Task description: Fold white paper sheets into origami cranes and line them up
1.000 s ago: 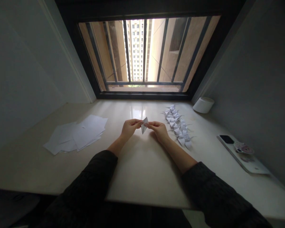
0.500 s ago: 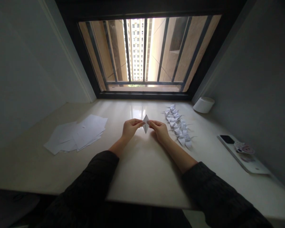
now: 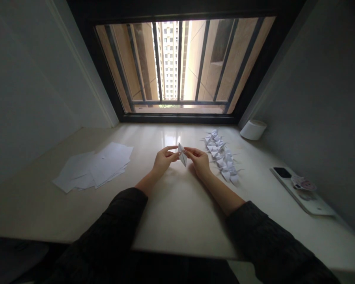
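Observation:
Between my two hands is a small folded piece of white paper (image 3: 182, 157), a narrow diamond with a crease down its middle, tilted with its top to the left. My left hand (image 3: 165, 157) pinches its left side between thumb and fingers. On the other side, my right hand (image 3: 198, 158) grips the paper with thumb and forefinger. Just right of that hand lies a cluster of several folded paper cranes (image 3: 220, 154) with thin pointed ends.
Loose square sheets of white paper (image 3: 109, 163) lie in a spread pile at the left of the pale sill (image 3: 177, 221). A white phone (image 3: 303, 193) rests at the right, and a white round object (image 3: 253, 129) is in the far right corner. Behind is a barred window (image 3: 177, 118).
The folded paper has tilted from upright, its top leaning left. My left fingers have shifted their hold and lifted slightly. The right hand has barely moved.

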Motion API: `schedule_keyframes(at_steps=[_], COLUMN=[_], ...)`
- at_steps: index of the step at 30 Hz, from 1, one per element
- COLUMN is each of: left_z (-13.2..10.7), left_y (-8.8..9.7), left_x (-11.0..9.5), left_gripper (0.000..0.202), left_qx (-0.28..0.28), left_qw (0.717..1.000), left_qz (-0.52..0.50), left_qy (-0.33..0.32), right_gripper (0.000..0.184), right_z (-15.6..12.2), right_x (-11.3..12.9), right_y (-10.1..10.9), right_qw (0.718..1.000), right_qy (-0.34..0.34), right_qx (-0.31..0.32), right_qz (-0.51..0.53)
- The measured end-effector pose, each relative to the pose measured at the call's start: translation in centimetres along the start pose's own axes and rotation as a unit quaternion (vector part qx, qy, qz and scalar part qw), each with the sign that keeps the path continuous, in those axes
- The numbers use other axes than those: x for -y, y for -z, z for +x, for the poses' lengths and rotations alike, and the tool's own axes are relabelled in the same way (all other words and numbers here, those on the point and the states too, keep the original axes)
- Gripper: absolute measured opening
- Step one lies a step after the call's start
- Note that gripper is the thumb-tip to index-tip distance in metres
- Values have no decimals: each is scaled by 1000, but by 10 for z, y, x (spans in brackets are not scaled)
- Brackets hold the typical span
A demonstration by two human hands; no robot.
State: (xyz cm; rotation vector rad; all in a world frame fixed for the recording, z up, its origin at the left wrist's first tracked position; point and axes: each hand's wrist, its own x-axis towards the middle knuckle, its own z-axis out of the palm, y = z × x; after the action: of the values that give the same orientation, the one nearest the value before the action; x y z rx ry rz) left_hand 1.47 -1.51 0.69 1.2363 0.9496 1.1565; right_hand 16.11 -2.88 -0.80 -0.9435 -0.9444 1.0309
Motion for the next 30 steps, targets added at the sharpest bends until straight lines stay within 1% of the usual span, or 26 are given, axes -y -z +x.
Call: schedule_keyframes(at_steps=[4, 8, 10, 12, 15, 19, 21, 25, 30], left_z=[-1, -2, -2, -2, -1, -1, 0, 1, -1], left_y=[0, 0, 0, 1, 1, 0, 0, 0, 1], left_x=[2, 2, 2, 2, 2, 1, 1, 2, -1], left_gripper=[50, 42, 40, 41, 43, 39, 37, 34, 34], left_qx=[15, 30, 23, 11, -11, -36, -50, -74, -63], left_qw=[999, 998, 997, 998, 999, 999, 999, 997, 997], left_qz=[-1, 27, 40, 40, 25, -1, 0, 31, 43], left_qy=[30, 55, 53, 47, 36, 25, 19, 5, -1], right_gripper=[25, 22, 21, 24, 34, 44, 49, 49, 43], right_z=[2, 1, 0, -2, -3, -2, -2, -2, -2], right_x=[-5, -6, -4, -2, 1, 0, -1, -4, -4], right_y=[2, 4, 4, 3, 2, 2, 3, 2, 1], right_qw=[999, 988, 978, 973, 975, 961, 960, 969, 981], right_qy=[24, 73, 97, 104, 71, 35, 29, 22, -13], right_qx=[7, 22, 35, 41, 28, 55, 58, 54, 80], right_qz=[-35, -133, -182, -203, -210, -267, -274, -239, -177])
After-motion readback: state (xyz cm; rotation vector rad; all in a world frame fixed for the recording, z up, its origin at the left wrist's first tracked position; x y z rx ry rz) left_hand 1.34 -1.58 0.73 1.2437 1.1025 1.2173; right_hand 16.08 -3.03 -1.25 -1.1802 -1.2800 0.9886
